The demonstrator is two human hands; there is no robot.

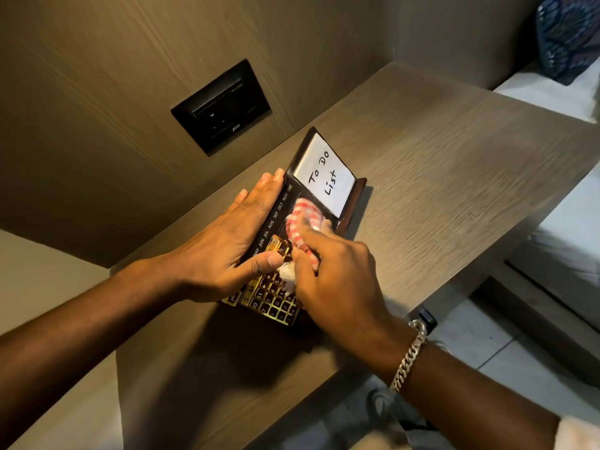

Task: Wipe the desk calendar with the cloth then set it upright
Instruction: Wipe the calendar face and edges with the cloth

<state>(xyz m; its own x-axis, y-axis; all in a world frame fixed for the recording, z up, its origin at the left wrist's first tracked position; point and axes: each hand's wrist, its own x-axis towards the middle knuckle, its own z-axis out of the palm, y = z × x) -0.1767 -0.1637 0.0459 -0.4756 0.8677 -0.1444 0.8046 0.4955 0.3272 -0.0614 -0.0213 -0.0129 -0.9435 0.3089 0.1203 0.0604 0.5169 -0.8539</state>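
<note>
A dark desk calendar (352,203) with gold date grid, month names along one edge and a white "To Do List" pad lies flat on the wooden desk (454,177). My left hand (227,241) lies flat along its left edge, thumb pressing on the gold date frame, holding it in place. My right hand (337,274) grips a bunched red-and-white checked cloth (303,219) and presses it on the calendar's middle, just below the pad. The hands and cloth hide part of the date grid.
A black switch panel (220,107) is set in the wooden wall behind the desk. The desk's right edge drops to a tiled floor (487,345). A bed with a patterned cushion (571,37) lies at the far right. A chain bracelet sits on my right wrist.
</note>
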